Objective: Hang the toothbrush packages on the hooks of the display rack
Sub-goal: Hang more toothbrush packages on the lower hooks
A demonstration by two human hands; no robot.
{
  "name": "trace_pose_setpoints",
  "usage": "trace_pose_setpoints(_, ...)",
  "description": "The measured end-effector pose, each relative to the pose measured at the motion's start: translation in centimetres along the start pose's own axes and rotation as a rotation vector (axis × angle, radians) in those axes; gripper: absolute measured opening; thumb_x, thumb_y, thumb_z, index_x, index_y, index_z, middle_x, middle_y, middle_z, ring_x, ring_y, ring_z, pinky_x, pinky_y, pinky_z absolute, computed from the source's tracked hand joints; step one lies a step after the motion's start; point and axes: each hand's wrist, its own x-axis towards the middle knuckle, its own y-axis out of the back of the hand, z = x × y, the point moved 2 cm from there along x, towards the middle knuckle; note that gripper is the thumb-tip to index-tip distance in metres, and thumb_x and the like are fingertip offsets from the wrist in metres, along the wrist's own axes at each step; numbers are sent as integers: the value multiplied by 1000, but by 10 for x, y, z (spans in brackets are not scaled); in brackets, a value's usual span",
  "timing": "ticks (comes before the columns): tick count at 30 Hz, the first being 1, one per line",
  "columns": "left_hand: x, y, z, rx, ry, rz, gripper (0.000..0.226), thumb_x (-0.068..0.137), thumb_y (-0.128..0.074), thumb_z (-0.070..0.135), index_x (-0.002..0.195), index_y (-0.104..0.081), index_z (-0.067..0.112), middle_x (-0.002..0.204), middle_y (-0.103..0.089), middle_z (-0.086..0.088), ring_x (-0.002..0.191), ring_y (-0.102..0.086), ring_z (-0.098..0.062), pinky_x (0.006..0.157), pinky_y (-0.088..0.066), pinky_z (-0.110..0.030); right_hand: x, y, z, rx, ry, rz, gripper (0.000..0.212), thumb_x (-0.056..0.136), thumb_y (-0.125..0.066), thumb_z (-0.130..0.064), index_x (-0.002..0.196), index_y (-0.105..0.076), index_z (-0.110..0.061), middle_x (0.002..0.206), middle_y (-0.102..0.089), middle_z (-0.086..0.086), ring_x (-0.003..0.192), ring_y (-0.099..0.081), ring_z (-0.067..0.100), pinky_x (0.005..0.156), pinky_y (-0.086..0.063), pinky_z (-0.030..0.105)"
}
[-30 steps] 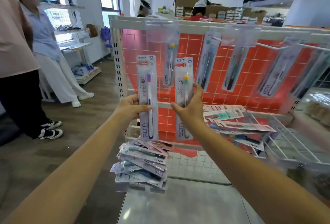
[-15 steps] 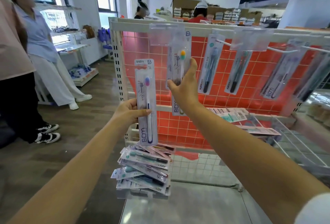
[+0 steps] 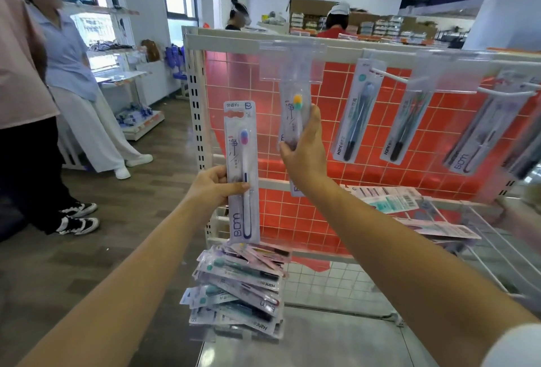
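My left hand grips a white toothbrush package with a pink and blue brush head, held upright in front of the rack's left post. My right hand holds a second package with a yellow and green brush head, raised against the red grid panel. Its top is hidden behind a clear label holder at the leftmost hook. Further right, several packages hang on white hooks. A stack of loose packages lies below my left hand.
More packages lie on the wire shelf to the right. A steel surface spreads below. Two people stand on the wooden floor at the left, and others work behind the rack.
My right hand has lifted its package from beside the left one up to the leftmost hook, its top now behind the label holder. My left hand has stayed about level.
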Motion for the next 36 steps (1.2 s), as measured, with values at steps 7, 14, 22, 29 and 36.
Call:
trace_pose_setpoints(7,23,-4,2,5,-1,1,28,75,-68,-4,102,-63,1,93,-71,-11,78,-70,-19,69,-59,-27,54,-22,8,-114,-134,23,90,91,-58,-13,148,11,-13,131,-35,14,94,-56,23,79,-54,34)
trace_pose_setpoints(14,32,0,1,-5,3,-20,27,76,-68,0,102,-64,7,92,-73,-7,81,-71,-18,69,-58,-26,85,-41,17,-145,-225,38,83,93,-49,-2,148,13,-12,143,-27,20,117,-47,32,96,-46,38)
trace_pose_setpoints(22,25,-5,4,37,0,-5,26,75,-68,-1,98,-65,10,83,-73,-1,74,-71,-14,64,-57,-24,62,-33,10,-292,-274,37,96,85,-65,-36,148,1,-6,150,-20,14,135,-24,30,109,-24,43)
trace_pose_setpoints(29,1,-22,3,78,-36,25,26,75,-69,-3,96,-65,11,78,-72,0,69,-70,-10,61,-56,-22,4,-4,9,-503,28,-73,59,82,-55,-6,138,-33,-7,122,-48,9,104,-46,23,87,-42,34)
trace_pose_setpoints(36,-37,-54,-1,98,-40,40,25,76,-70,-2,95,-65,13,80,-73,1,76,-70,-17,68,-56,-30,-44,56,11,-639,155,-232,58,86,-49,-11,141,-30,-9,127,-46,8,110,-45,23,93,-39,34)
